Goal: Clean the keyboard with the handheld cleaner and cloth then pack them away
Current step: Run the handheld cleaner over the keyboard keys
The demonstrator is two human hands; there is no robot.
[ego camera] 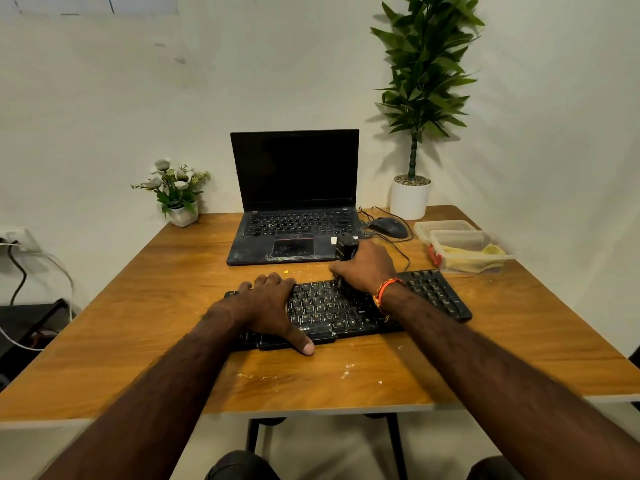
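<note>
A black keyboard (433,292), dusty with pale specks, lies across the middle of the wooden table (138,323). My left hand (270,306) lies flat over its left half, fingers spread, thumb on the front edge. My right hand (363,268) grips a black handheld cleaner (346,247) upright, its lower end down on the keys near the keyboard's middle. A yellow cloth (485,252) lies in a clear plastic container (464,263) at the right.
An open black laptop (294,202) stands behind the keyboard. A wired mouse (389,226) lies to its right, a white potted plant (410,199) behind that. A small flower pot (181,209) is back left. Pale crumbs dot the table's front.
</note>
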